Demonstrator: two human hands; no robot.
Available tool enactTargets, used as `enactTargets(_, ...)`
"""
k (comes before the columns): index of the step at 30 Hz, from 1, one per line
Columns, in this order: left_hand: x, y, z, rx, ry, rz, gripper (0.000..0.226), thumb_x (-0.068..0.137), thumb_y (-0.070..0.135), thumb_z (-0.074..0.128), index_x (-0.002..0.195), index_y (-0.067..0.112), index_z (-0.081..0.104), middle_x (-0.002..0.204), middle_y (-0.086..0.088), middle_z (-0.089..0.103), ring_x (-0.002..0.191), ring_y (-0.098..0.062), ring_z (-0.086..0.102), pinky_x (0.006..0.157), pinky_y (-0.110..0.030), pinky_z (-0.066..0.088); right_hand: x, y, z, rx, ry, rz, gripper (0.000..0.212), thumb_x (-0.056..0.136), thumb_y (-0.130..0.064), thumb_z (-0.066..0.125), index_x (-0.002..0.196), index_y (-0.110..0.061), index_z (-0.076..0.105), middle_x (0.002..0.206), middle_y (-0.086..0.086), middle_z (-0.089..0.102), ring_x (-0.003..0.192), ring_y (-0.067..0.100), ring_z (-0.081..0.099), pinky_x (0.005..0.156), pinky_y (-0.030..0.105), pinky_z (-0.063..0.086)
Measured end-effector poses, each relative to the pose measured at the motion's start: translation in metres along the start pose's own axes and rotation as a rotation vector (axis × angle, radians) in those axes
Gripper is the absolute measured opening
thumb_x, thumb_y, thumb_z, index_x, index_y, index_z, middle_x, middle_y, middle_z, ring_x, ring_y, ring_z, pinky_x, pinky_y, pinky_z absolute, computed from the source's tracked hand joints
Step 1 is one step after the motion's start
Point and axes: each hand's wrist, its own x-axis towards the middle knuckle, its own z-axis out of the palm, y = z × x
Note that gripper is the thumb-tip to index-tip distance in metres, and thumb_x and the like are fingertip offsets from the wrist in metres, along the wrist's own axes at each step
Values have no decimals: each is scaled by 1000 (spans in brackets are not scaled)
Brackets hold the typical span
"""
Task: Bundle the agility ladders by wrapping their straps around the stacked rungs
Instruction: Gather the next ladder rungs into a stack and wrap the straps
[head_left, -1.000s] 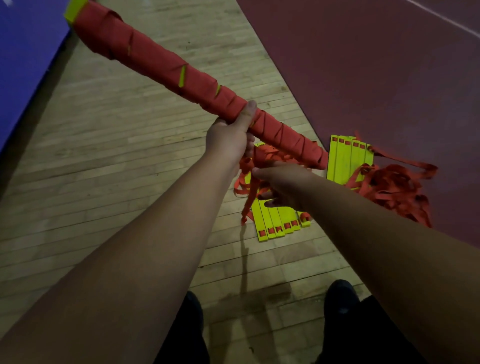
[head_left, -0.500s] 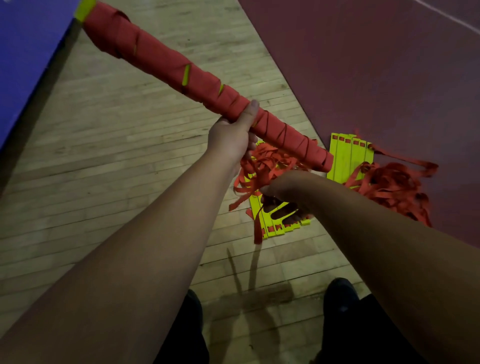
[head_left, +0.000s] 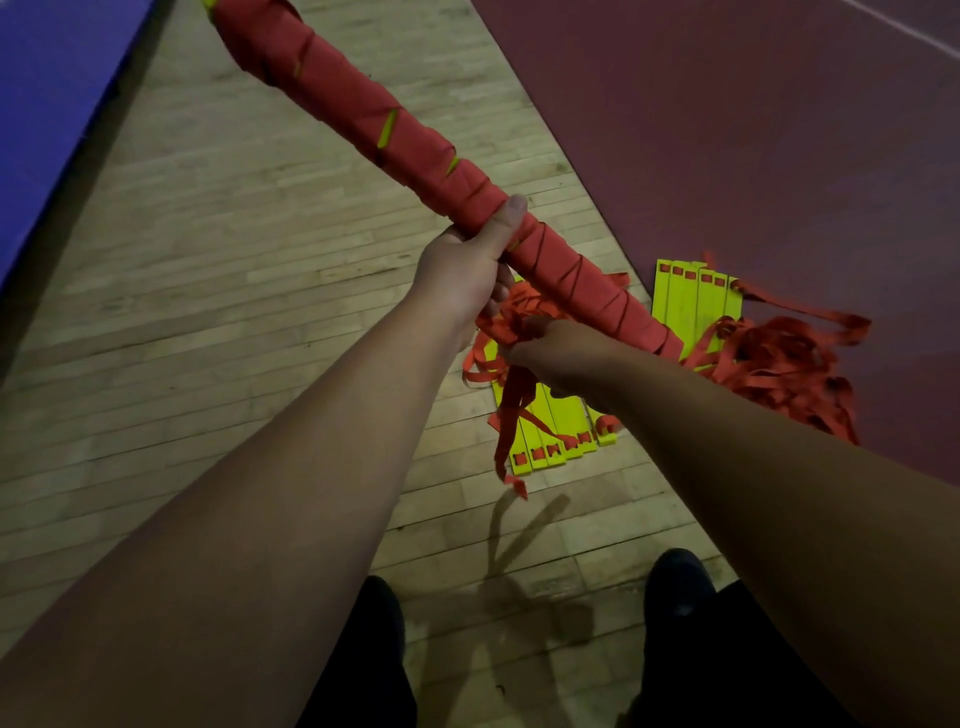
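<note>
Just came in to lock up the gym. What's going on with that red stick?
A person is bundling an agility ladder. The left hand grips the strap-wrapped bundle, while the right hand holds the loose strap end under it. Another ladder lies unwrapped on the floor, straps tangled.

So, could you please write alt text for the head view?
A person's left hand grips a long bundle of rungs wound in red strap, held slanted above a wooden floor, while the right hand holds its loose strap end just beneath. More yellow rungs and tangled red straps lie on the ground below.
</note>
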Motion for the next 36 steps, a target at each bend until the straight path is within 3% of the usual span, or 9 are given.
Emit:
enactTargets(3,-2,1,1,8,-16,14,52,92,68,74,102,16,70,65,1,63,56,-13,55,55,-30,47,-1,0,4,-132,2,36,13,108,-14,57,101,-18,68,84,4,62,68,16,52,56,27,42)
enactTargets(6,-3,3,-2,28,-20,25,52,93,67,74,105,17,70,67,1,63,56,-14,56,57,-29,48,-3,1,10,-256,-89,226,21,110,-11,51,124,-3,65,107,17,68,92,29,70,72,39,60)
enactTargets(10,1,7,-9,53,-18,54,52,93,66,75,105,15,70,69,-1,64,57,-13,56,58,-32,48,-20,-6,8,-440,-215,319,43,113,-6,37,152,10,43,116,25,60,118,42,69,97,49,61)
enactTargets(15,6,4,-19,81,-20,45,51,93,65,74,103,15,69,68,-2,64,57,-15,56,58,-31,48,-18,-27,-15,-192,-288,190,28,109,-13,56,129,0,69,118,14,79,103,30,79,90,44,65)
enactTargets(18,11,4,-25,117,-17,41,54,92,68,74,103,16,71,69,-1,65,61,-17,59,64,-34,51,-28,-44,-39,-9,-133,-81,17,100,-8,60,100,1,75,93,17,81,86,34,81,75,42,65)
enactTargets(22,12,1,-30,170,-62,36,56,91,69,75,105,15,71,70,-1,66,58,-16,60,62,-34,51,-23,-39,-57,83,355,-367,22,87,-1,57,73,-8,72,72,15,73,62,29,70,62,38,59)
enactTargets(27,6,2,-28,229,-224,47,45,95,59,76,107,16,69,71,-5,63,54,-15,55,55,-30,47,-4,-27,-65,340,518,-316,19,93,-22,59,94,-11,74,85,3,76,74,16,67,66,36,51)
enactTargets(32,-2,7,-18,182,-397,67,43,98,58,72,107,16,69,73,-5,64,58,-16,54,57,-29,45,-3,-21,-63,354,110,-52,73,103,-74,43,102,-7,73,102,12,77,95,29,72,88,45,54)
enactTargets(36,-1,11,-24,175,-456,72,51,99,62,67,111,12,68,80,-6,64,68,-19,55,62,-32,45,-17,-14,-67,377,-283,4,102,94,-91,23,109,-6,77,103,27,75,95,46,75,88,54,61)
